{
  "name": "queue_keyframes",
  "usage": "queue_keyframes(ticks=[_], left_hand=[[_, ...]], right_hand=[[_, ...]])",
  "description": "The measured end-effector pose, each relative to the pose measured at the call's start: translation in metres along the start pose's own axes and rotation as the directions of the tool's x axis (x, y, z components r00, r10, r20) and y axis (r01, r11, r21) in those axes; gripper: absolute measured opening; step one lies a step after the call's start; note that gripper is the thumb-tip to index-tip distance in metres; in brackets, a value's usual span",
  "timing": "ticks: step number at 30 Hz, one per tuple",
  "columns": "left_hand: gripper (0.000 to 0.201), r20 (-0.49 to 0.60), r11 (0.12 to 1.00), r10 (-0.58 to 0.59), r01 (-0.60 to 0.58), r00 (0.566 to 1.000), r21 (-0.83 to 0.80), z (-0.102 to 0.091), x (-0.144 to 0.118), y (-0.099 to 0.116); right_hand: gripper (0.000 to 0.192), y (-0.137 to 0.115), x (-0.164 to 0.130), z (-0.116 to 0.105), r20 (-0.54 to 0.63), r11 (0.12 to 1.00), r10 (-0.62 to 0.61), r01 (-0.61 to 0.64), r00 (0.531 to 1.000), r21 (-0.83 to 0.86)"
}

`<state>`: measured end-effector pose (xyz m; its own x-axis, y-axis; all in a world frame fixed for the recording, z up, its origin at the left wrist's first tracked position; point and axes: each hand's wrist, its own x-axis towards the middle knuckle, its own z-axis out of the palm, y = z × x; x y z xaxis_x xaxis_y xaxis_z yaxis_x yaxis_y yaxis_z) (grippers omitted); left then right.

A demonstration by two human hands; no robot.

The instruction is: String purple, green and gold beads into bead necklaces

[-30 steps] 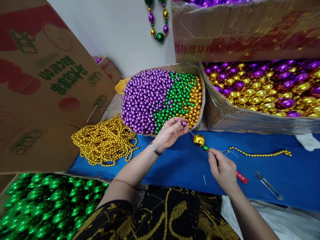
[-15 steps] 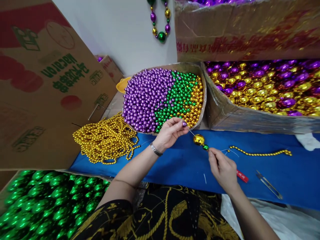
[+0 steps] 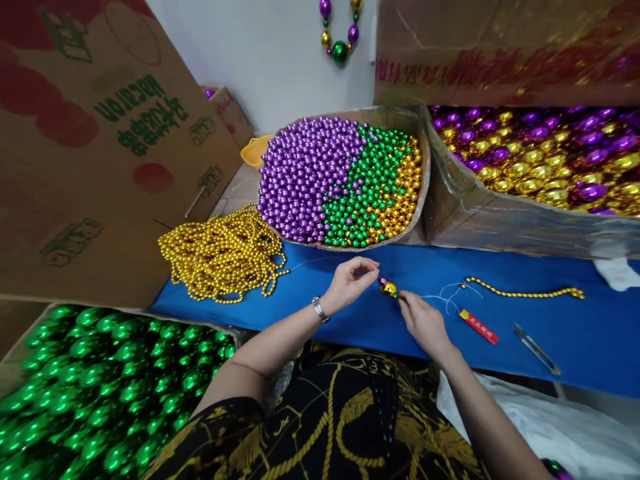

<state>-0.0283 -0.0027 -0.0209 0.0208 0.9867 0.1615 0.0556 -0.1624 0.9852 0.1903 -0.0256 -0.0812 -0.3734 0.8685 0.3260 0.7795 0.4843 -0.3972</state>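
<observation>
Over the blue cloth, my left hand (image 3: 353, 280) is closed in a pinch, its fingertips on the thread just above a small purple bead (image 3: 383, 281). Below that bead a larger gold bead (image 3: 389, 288) sits on the same thread, followed by a small green bead (image 3: 397, 295). My right hand (image 3: 424, 327) is closed at the green bead's end, thumb and fingers pinching the thread there. From behind it the white thread (image 3: 450, 298) runs loosely right, towards a short gold bead strand (image 3: 523, 307).
Behind my hands stands a box (image 3: 425, 193) of small purple, green and gold beads. A heap of gold bead strands (image 3: 225, 257) lies left. A red packet (image 3: 479, 327) and thread snips (image 3: 537, 349) lie right. Large green beads (image 3: 120, 380) fill a lower-left box.
The purple bead has slid from my left fingertips down against the gold bead. My hands have come closer together and moved off the bead box's edge. The view has shifted slightly.
</observation>
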Motion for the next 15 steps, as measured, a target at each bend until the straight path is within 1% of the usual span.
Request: queue_keyframes(ticks=[2,4,5,7,8,9,10,11,12,13,14,15], left_hand=[[0.015,-0.006,0.990,0.113,-0.112,0.994,0.090,-0.001,-0.010,-0.001],[0.012,-0.014,0.969,0.213,-0.209,0.977,0.134,-0.001,-0.018,0.005],[0.011,-0.028,0.963,0.243,-0.238,0.970,0.125,-0.002,-0.021,0.010],[0.010,-0.066,0.964,0.260,-0.256,0.963,0.074,-0.006,-0.028,0.021],[0.011,-0.071,0.966,0.256,-0.252,0.964,0.060,-0.012,-0.031,0.027],[0.011,-0.060,0.968,0.247,-0.243,0.967,0.069,-0.022,-0.037,0.032],[0.013,-0.047,0.968,0.233,-0.227,0.971,0.109,-0.037,-0.044,0.037],[0.015,-0.041,0.963,0.210,-0.199,0.977,0.183,-0.057,-0.054,0.040],[0.017,-0.065,0.946,0.186,-0.160,0.980,0.280,-0.083,-0.067,0.041],[0.020,-0.160,0.916,0.158,-0.085,0.974,0.392,-0.115,-0.085,0.041],[0.023,-0.298,0.858,0.150,0.026,0.943,0.512,-0.150,-0.106,0.038],[0.027,-0.470,0.760,0.174,0.185,0.866,0.623,-0.187,-0.131,0.033]], right_hand=[[0.032,-0.004,-0.001,-0.003,-0.019,0.997,0.037,-0.038,0.999,-0.063],[0.037,-0.014,0.004,-0.009,-0.064,0.999,0.021,-0.023,0.998,-0.032],[0.037,-0.020,0.008,-0.011,-0.072,1.000,-0.023,0.023,0.997,0.002],[0.031,-0.034,0.015,-0.011,-0.064,0.989,-0.134,0.138,0.989,0.059],[0.028,-0.041,0.018,-0.010,-0.060,0.981,-0.175,0.179,0.983,0.078],[0.026,-0.046,0.021,-0.008,-0.054,0.974,-0.200,0.205,0.978,0.100],[0.026,-0.051,0.022,-0.007,-0.042,0.968,-0.209,0.213,0.977,0.136],[0.027,-0.055,0.022,-0.005,-0.020,0.961,-0.203,0.204,0.979,0.188],[0.027,-0.058,0.022,-0.004,0.011,0.951,-0.189,0.180,0.982,0.251],[0.027,-0.060,0.021,-0.003,0.047,0.938,-0.168,0.145,0.985,0.313],[0.026,-0.061,0.020,-0.003,0.079,0.925,-0.142,0.104,0.987,0.366],[0.025,-0.062,0.019,-0.003,0.098,0.914,-0.109,0.061,0.989,0.402]])
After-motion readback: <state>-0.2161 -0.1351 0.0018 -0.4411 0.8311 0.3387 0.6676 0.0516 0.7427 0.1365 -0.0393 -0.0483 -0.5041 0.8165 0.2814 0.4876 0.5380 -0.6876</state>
